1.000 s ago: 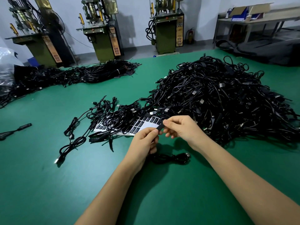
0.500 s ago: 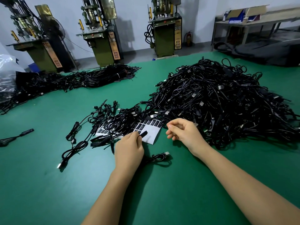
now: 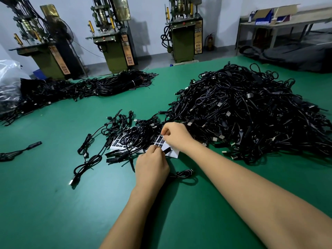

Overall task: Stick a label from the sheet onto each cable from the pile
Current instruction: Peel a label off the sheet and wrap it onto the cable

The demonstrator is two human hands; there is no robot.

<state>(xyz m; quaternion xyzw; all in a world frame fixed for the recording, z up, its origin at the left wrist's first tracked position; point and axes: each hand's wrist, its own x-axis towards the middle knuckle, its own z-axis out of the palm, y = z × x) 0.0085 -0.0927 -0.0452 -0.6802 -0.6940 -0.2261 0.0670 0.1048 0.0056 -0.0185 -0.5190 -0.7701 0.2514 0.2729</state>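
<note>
A big pile of black cables [image 3: 248,112] covers the right half of the green table. A white label sheet [image 3: 118,141] with black labels lies at the pile's left foot, partly under loose cables. My left hand [image 3: 151,166] pinches the black connector end [image 3: 167,150] of one cable over the sheet's right corner; the rest of that cable [image 3: 185,173] trails coiled toward me. My right hand [image 3: 177,134] rests on the sheet just beyond, its fingertips pinched at the labels; whether it holds a label cannot be seen.
A second long heap of black cables [image 3: 80,88] lies at the far left beside a clear plastic bag [image 3: 9,76]. A single cable [image 3: 19,151] lies at the left edge. Machines [image 3: 115,38] stand beyond the green table [image 3: 71,212].
My left hand carried the cable's connector down from between both hands onto the label sheet. My right hand let go of it and moved left onto the sheet's labels.
</note>
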